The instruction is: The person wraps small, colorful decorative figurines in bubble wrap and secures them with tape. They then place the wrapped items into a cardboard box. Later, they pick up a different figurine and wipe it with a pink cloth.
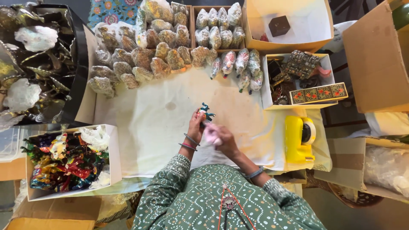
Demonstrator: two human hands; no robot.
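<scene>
My left hand (196, 125) holds a small painted figurine (206, 111), mostly blue, upright over the white cloth (153, 127). My right hand (222, 139) grips a pale pink cloth (211, 132) and presses it against the figurine's lower part. Both hands meet near the middle of the cloth-covered table. Bangles sit on my left wrist and a band on my right. Green patterned sleeves cover both forearms.
A white box of colourful painted figurines (64, 159) stands at the left. Rows of wrapped figurines (149, 53) lie along the back. A yellow tape dispenser (299, 138) sits right, behind it a box with decorated items (298, 81). Cardboard boxes (375, 55) flank the right side.
</scene>
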